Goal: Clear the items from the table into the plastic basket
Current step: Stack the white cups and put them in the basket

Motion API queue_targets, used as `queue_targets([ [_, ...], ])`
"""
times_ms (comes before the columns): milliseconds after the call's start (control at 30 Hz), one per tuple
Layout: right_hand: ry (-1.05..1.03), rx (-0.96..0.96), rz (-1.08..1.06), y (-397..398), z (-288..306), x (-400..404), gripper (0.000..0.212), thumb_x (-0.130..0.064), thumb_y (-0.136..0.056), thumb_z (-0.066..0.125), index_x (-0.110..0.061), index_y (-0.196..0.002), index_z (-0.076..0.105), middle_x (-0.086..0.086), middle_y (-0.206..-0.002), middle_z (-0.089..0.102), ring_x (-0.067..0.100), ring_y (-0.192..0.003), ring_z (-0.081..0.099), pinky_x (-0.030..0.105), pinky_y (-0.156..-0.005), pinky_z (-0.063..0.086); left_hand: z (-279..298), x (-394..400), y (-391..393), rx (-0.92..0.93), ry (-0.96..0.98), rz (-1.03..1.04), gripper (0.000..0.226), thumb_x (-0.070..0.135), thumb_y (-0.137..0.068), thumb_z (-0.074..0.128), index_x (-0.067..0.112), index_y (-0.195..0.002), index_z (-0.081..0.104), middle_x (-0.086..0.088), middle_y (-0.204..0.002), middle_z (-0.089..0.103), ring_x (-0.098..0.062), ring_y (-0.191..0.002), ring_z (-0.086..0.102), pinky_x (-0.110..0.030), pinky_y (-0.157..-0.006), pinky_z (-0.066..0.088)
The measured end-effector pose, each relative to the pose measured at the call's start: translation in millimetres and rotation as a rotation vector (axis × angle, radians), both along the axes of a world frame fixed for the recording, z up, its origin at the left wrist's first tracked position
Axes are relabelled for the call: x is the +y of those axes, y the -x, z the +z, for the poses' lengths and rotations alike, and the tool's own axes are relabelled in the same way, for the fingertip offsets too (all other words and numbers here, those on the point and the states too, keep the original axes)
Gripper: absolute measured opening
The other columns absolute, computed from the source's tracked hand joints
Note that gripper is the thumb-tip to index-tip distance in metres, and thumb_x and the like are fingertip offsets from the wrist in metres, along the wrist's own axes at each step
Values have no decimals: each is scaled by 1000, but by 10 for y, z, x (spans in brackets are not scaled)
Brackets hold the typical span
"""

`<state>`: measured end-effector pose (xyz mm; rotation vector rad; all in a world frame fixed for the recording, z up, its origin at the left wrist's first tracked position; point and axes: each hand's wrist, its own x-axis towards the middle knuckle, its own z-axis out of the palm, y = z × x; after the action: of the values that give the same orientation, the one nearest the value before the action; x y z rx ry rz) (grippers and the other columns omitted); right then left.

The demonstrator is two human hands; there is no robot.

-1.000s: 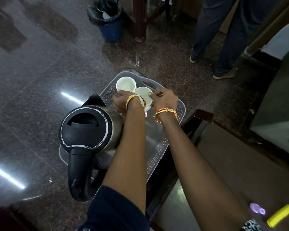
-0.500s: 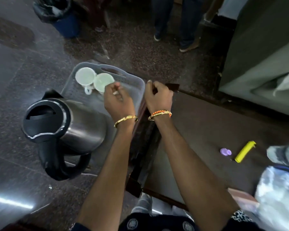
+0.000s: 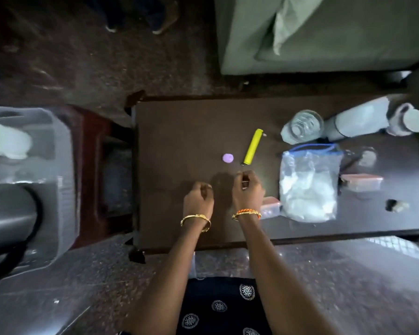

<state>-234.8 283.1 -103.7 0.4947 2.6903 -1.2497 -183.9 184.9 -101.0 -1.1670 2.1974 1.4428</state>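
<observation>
The head camera looks straight down on a dark brown wooden table [image 3: 179,131]. Both hands hang over the near part of the table. The left hand [image 3: 198,199] has its fingers loosely curled and holds nothing. The right hand [image 3: 248,189] also has curled fingers, and something small and shiny may sit at its fingertips, but it is too blurry to tell if it holds anything. Just past the right hand on the table lie a small round purple cap [image 3: 228,158] and a yellow plastic stick-shaped lighter [image 3: 252,146]. To the right on the table are a clear zip bag with a blue top full of white stuff [image 3: 307,184], a clear drinking glass [image 3: 302,126], a pale grey bottle lying on its side [image 3: 373,122], and two small clear boxes with reddish lids [image 3: 361,181]. Off the left end of the table sits the clear plastic basket [image 3: 58,141], with white cups [image 3: 7,143] and a shiny steel kettle with a black handle [image 3: 7,221] already inside. The next job looks like picking up the lighter and the cap. It would be good to pinch each one firmly, then carry it over the gap to the basket and set it down away from the cups. No words or labels can be read.
</observation>
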Motion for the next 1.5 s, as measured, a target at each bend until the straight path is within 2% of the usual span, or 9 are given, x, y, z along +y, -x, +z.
queue_targets([
  [133, 56, -13, -224, 199, 26, 1023, 5, -12, -85, 55, -12, -82, 58, 2, -67, 62, 25, -65, 60, 28, -62, 44, 41, 958, 356, -2, -44, -153, 12, 15, -85, 54, 13, -91, 64, -12, -91, 73, -28, -89, 67, -32, -80, 52],
  [367, 61, -35, -535, 1109, 82, 2695, 15, -15, -86, 57, -3, -83, 64, 22, -85, 70, 32, -78, 62, 25, -65, 37, 165, 2698, 1389, 110, -149, -328, 13, 8, -87, 52, 5, -90, 64, -17, -90, 72, -31, -84, 67, -34, -77, 51],
  [600, 156, -66, -782, 2453, -62, 3877, 18, -24, -83, 61, -10, -91, 69, 12, -99, 72, 27, -98, 64, 28, -85, 46, 2, 3835, 2621, 136, -135, -481, 27, 6, -89, 44, 9, -108, 63, -17, -113, 67, -30, -108, 59, -30, -88, 43],
  [767, 151, -159, -644, 3165, -286, 4344, 39, -34, -81, 64, -13, -114, 59, 8, -117, 65, 26, -112, 57, 32, -96, 46, -199, 4247, 3423, 147, -192, -404, 28, 17, -92, 45, 12, -117, 57, -12, -118, 64, -27, -107, 59, -25, -84, 42],
  [900, 66, -300, -497, 3324, -401, 4456, 35, -22, -85, 60, -14, -119, 60, 14, -123, 62, 31, -113, 58, 34, -97, 49, -374, 4391, 3681, 95, -203, -330, 25, 22, -93, 45, 12, -110, 60, -14, -118, 63, -31, -107, 58, -34, -92, 49],
  [1067, -36, -269, -566, 3210, -322, 4397, 30, -13, -84, 54, -13, -112, 65, 15, -119, 63, 31, -109, 60, 30, -85, 48, -432, 4335, 3653, 56, -233, -239, 23, 25, -93, 42, 12, -103, 57, -20, -113, 63, -36, -103, 60, -48, -92, 51],
  [1233, -57, -117, -544, 2612, -43, 4072, 21, -18, -83, 54, -9, -96, 67, 17, -103, 69, 37, -98, 60, 34, -79, 49, -198, 4108, 2988, 208, -130, -151, 20, 18, -92, 45, 8, -93, 62, -9, -91, 70, -25, -85, 62, -23, -73, 44],
  [1367, -68, -54, -435, 1875, 155, 3531, 16, -16, -84, 55, -9, -90, 69, 17, -92, 71, 35, -89, 63, 22, -66, 36, 49, 3680, 2139, 302, -173, 15, 16, 11, -93, 48, 9, -88, 62, -3, -83, 65, -13, -77, 59, -15, -68, 45],
  [1500, -46, -76, -303, 1144, 165, 2777, 13, -11, -84, 61, -4, -91, 70, 24, -86, 70, 40, -82, 64, 26, -64, 35, 21, 2947, 1351, 258, -130, 208, 17, 9, -91, 51, 19, -81, 59, -3, -83, 67, -22, -80, 63, -11, -65, 45],
])
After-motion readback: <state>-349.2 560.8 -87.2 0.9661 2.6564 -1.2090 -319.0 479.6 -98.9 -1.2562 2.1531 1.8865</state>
